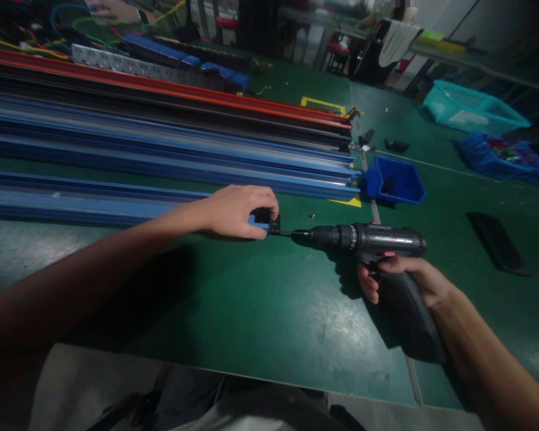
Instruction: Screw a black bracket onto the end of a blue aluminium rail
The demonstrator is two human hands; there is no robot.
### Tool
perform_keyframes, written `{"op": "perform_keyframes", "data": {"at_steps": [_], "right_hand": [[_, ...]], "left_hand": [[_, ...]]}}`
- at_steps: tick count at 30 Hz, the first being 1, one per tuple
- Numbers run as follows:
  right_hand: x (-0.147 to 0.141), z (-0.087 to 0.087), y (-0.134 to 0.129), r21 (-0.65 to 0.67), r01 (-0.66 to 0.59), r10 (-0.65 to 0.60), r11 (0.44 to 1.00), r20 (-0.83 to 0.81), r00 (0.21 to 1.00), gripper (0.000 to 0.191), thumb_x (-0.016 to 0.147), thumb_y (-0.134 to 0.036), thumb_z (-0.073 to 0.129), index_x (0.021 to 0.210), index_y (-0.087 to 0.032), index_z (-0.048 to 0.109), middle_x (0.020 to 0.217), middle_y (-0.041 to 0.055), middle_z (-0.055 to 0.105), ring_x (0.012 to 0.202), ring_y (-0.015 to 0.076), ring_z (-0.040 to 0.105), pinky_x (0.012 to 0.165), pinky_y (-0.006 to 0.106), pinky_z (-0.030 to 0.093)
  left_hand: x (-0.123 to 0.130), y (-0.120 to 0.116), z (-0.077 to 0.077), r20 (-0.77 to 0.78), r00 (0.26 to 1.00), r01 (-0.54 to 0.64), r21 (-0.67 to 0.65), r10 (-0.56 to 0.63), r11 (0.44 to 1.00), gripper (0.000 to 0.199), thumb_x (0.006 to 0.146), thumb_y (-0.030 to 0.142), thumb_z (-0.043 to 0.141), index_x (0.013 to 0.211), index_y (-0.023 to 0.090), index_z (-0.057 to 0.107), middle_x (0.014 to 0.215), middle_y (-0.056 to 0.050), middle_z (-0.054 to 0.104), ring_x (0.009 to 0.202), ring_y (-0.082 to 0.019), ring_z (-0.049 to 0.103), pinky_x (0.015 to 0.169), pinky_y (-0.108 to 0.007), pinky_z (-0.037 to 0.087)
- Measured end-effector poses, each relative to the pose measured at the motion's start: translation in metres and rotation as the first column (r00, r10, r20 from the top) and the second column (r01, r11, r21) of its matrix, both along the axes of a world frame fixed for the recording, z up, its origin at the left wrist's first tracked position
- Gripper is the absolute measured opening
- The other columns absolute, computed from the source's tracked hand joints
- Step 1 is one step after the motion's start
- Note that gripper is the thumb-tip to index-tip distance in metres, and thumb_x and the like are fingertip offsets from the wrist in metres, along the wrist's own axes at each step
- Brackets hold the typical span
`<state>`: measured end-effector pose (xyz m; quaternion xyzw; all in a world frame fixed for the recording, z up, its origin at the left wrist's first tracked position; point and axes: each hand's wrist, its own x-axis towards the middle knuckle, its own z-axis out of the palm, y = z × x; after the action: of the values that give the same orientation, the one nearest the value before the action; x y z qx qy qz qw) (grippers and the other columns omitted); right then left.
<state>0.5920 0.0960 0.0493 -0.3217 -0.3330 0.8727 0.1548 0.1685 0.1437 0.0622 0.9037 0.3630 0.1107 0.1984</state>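
My left hand is closed around the right end of a blue metal profile lying on the green table. A small black end piece sits at that end, by my fingertips. In my right hand is a black cordless drill, gripped by its handle. Its long thin bit points left and reaches the black end piece. Whether the tip sits in a screw is too small to tell.
Behind lie more blue profiles, black ones and a red one. A blue bin with small dark parts stands beyond the drill. A black flat object lies to the right, a turquoise basket farther back. Another person's hand shows at upper left.
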Motion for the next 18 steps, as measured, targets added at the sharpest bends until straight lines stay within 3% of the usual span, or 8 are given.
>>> {"op": "perform_keyframes", "data": {"at_steps": [18], "right_hand": [[-0.0003,-0.0004,0.0009,-0.005,-0.007,0.007,1.0,-0.03,1.0,0.029,0.095,-0.028,0.076,0.11,-0.006,0.085,0.089,0.0125,0.08,0.084,0.0256,0.082,0.08,0.032,0.065]], "left_hand": [[0.0003,0.0011,-0.0011,0.008,1.0,0.004,0.004,-0.004,1.0,0.027,0.087,0.037,0.073,0.112,0.027,0.073,0.127,-0.002,0.07,0.112,-0.022,0.069,0.09,-0.031,0.045]]}}
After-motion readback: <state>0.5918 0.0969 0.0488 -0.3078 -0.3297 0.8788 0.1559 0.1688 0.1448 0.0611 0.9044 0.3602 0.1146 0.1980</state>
